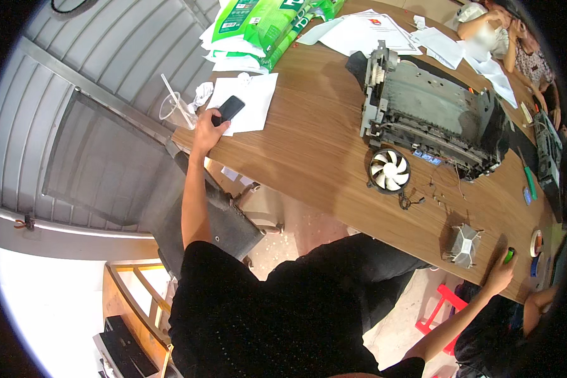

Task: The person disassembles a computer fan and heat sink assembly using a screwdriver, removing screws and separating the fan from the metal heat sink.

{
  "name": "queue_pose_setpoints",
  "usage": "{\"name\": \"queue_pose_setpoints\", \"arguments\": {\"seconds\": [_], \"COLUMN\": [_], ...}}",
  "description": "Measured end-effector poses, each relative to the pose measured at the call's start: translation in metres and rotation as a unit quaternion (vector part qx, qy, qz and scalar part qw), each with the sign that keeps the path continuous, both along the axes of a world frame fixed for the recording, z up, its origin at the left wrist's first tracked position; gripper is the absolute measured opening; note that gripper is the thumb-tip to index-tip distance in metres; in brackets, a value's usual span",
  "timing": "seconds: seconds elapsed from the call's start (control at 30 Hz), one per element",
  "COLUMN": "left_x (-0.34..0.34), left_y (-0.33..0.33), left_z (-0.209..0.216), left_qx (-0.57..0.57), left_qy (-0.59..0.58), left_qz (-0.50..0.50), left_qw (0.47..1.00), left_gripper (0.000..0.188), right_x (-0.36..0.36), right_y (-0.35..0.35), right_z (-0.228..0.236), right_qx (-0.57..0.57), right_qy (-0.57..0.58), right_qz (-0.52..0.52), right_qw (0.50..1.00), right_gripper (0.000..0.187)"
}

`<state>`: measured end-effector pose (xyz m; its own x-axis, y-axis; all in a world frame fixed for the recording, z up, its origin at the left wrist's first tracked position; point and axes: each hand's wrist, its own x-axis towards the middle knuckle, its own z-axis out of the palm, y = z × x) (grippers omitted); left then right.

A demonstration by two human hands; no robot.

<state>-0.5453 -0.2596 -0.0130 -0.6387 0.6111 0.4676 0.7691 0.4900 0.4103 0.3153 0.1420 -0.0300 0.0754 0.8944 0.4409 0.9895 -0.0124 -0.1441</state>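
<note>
At the table's left end my left hand [205, 132] grips the lower edge of a black smartphone [231, 109], which is above a white sheet of paper [262, 90]. My right hand [499, 276] rests at the near right edge, closed round a small green object [509, 254]; most of it is hidden in the fingers, so its kind does not show. Close to the right hand stands a silver finned heat sink [465, 244]. Farther back is a black fan with white blades [390, 170], its cable lying beside it.
A stripped grey and black machine chassis [435, 101] stands on the wooden table [309, 145]. Green packs [252, 31] and a clear cup with a straw [175, 110] are on the left. Tape rolls [535, 242] and a green-handled tool [529, 181] lie right. Other people sit beyond.
</note>
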Motion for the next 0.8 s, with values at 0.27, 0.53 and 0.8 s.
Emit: {"name": "queue_pose_setpoints", "arguments": {"seconds": [0.27, 0.53, 0.8], "left_x": [0.034, 0.028, 0.03], "left_y": [0.019, 0.002, 0.002], "left_z": [0.01, 0.002, 0.0], "left_qx": [0.084, 0.227, 0.258], "left_qy": [0.025, 0.031, 0.109], "left_qz": [0.008, 0.175, 0.21], "left_qw": [0.996, 0.958, 0.937], "left_gripper": [0.047, 0.033, 0.028], "right_x": [0.017, 0.021, 0.019], "right_y": [0.003, 0.009, 0.005], "right_z": [-0.004, -0.009, -0.009], "right_qx": [0.022, -0.01, 0.015], "right_qy": [-0.004, 0.0, 0.003], "right_qz": [-0.001, -0.031, 0.003], "right_qw": [1.0, 0.999, 1.0], "right_gripper": [0.048, 0.046, 0.048]}}
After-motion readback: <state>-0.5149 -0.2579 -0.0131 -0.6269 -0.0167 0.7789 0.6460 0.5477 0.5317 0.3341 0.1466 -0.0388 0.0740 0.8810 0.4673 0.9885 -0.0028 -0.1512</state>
